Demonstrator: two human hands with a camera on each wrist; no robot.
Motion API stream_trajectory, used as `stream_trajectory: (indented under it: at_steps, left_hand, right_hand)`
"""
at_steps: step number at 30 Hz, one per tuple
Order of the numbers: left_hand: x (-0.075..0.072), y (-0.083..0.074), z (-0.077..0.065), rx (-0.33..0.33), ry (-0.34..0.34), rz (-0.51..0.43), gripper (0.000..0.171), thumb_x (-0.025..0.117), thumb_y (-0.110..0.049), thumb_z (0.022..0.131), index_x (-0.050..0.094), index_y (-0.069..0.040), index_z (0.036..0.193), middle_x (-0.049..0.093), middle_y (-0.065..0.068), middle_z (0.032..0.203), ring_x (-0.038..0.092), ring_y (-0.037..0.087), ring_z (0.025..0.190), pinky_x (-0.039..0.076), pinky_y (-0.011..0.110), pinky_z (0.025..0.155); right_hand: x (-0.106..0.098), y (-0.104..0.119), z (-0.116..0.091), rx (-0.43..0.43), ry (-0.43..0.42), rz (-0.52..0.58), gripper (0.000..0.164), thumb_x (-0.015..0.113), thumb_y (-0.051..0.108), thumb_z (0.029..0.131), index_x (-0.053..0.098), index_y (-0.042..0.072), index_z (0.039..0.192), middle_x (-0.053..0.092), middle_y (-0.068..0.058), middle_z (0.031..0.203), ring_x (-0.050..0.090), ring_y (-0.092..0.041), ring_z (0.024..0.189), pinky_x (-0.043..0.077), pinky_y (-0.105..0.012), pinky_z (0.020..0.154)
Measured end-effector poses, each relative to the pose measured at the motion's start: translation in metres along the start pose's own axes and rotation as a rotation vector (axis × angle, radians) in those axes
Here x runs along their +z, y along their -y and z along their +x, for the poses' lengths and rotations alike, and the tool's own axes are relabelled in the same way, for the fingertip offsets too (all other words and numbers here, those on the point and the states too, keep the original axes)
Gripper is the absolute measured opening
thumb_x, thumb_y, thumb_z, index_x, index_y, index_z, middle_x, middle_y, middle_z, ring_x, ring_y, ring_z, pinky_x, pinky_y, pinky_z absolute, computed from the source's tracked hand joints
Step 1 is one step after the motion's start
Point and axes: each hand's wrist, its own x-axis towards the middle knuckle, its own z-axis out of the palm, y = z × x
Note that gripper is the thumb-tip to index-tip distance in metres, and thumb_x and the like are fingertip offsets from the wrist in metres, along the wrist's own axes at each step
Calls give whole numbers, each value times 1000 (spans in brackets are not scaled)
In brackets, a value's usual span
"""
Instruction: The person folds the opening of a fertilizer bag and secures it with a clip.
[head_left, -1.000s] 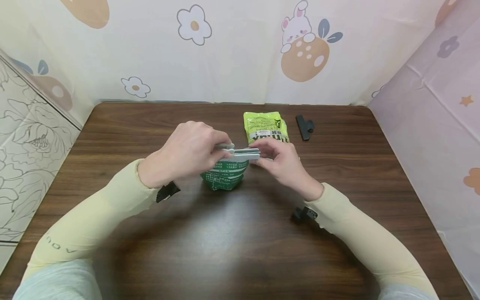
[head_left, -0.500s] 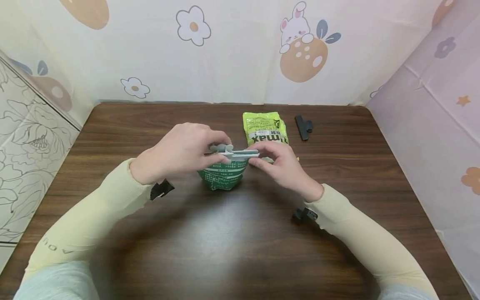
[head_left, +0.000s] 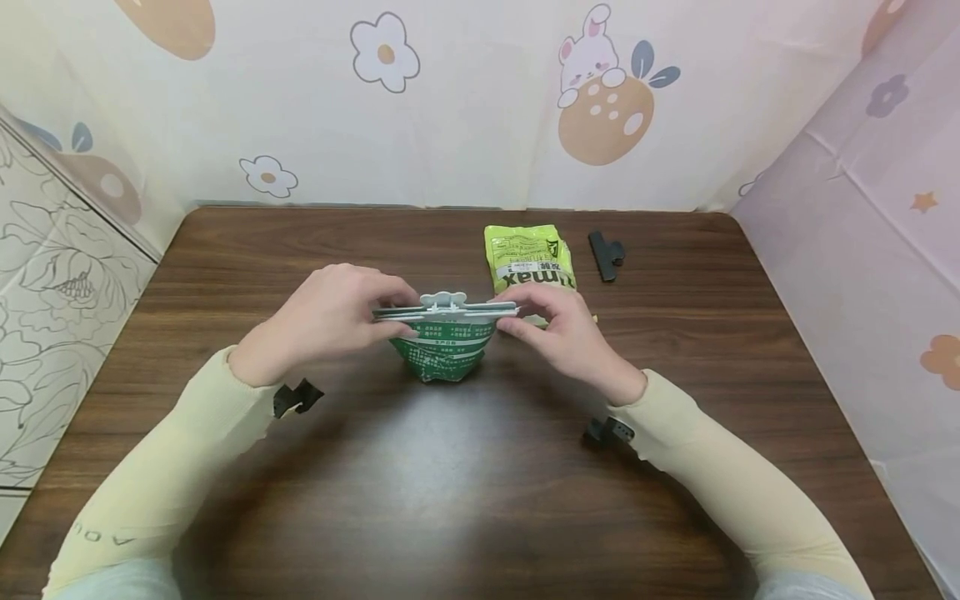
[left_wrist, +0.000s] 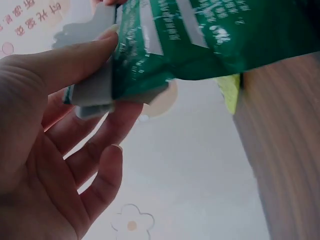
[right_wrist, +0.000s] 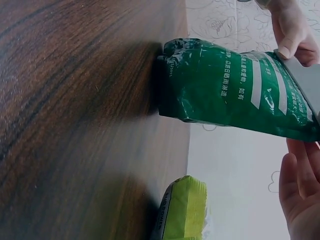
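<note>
A green printed bag (head_left: 442, 350) stands upright on the table, its top edge clamped in a long pale grey bag clip (head_left: 444, 310). My left hand (head_left: 322, 321) pinches the clip's left end, thumb on the near side and fingers behind, as the left wrist view also shows. At the opposite end, my right hand (head_left: 555, 329) holds the clip between thumb and fingers. In the right wrist view the green bag (right_wrist: 220, 90) stretches from the tabletop up to the clip, with both hands at its top.
Behind my right hand lies a yellow-green bag (head_left: 528, 254) with dark lettering. A black bag clip (head_left: 606, 256) is to its right, near the back of the brown wooden table (head_left: 450, 500). A patterned curtain (head_left: 480, 100) hangs along the far edge.
My left hand has moved left from the clip's middle handle to its left end, uncovering the handle. The right hand has stayed at the right end, and the bag has barely moved.
</note>
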Motion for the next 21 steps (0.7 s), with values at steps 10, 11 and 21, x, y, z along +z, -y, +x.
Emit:
stream_trajectory:
  at_steps: [10,11,21]
  left_hand:
    - [13,14,-12,14,-119,-54,24,87,-22,78,76,-18,98,67,-11,84,52,7,66,42,30,60]
    - [14,15,-12,7,-120,-64,23,87,-22,78,76,-18,97,67,-12,83,51,8,63,41,30,58]
    - [18,19,-14,-61,-131,-133,12,85,-22,81,78,-23,90,66,-16,68,44,5,49,37,28,49]
  right_hand:
    - [2,-7,1,-40,-1,-15,23,78,1,84,73,10,105,71,2,102,64,-15,90,54,-31,77]
    - [2,-6,1,-38,2,-12,23,78,1,85,73,11,105,71,2,102,64,-15,90,54,-31,77]
    - [2,-7,0,-37,11,-4,20,77,3,86,74,12,103,71,3,103,64,-16,91,54,-32,75]
